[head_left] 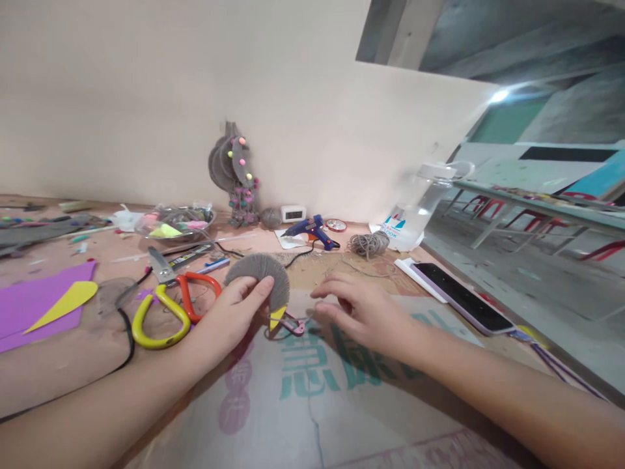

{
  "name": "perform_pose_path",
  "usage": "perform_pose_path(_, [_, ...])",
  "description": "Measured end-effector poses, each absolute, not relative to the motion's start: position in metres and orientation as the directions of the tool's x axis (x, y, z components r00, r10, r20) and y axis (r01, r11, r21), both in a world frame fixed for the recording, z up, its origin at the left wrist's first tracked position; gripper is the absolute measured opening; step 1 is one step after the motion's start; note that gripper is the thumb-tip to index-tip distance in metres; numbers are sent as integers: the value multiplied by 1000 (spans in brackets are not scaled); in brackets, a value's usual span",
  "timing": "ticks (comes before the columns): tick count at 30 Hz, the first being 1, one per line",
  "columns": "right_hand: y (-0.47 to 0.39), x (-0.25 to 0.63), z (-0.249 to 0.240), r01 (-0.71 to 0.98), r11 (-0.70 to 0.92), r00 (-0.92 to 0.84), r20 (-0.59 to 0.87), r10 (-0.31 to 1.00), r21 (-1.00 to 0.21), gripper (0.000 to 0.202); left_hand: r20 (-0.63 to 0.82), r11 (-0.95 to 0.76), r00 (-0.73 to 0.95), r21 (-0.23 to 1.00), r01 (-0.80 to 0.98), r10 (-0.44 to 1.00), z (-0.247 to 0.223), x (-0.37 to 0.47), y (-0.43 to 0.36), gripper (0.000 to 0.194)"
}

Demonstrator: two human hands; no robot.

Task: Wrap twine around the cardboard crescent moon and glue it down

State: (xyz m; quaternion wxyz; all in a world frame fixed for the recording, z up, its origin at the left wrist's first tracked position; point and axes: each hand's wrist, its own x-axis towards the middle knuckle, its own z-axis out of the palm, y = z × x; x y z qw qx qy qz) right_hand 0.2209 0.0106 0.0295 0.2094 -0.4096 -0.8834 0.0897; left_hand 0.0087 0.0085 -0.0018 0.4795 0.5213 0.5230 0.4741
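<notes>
My left hand [244,301] pinches a curved piece wrapped in grey yarn [263,266] between thumb and fingers. A yellow tip [277,317] shows at the lower end of this piece, beside a small pink clip [295,326] with a strand of yarn around it. To the right, my right hand [354,309] hovers with its fingers apart and bent, holding nothing. Grey yarn [370,243] lies in a loose bundle behind my right hand.
Scissors [163,316] with yellow and red handles lie at left, near purple sheets [43,306]. Behind are a blue glue gun [312,229], a white clock [293,213] and a decorated grey hanging [232,163]. A phone [461,296] and water bottle [420,202] stand or lie right.
</notes>
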Motion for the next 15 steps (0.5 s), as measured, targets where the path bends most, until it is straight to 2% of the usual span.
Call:
perform_pose_path(6, [51,252,43,775,516,-430,294,854,-364,21,-78,77,6,995,56,997,6,10,7,33])
perform_pose_path(8, [61,261,40,783,528,-451,284,846,-330,26,-49,51,-23,996,78,999,8,10,7,33])
perform_pose_path(11, [67,265,28,741,627,-558,299,774,-240,32,-4,8,-40,995,96,999,9,11,7,32])
perform_pose_path(13, [65,260,17,706,677,-610,306,731,-209,25,-5,8,-34,994,105,999,9,11,6,32])
perform_pose_path(15, [60,254,10,692,684,-621,293,727,-229,14,-4,7,-28,994,110,1000,9,12,6,34])
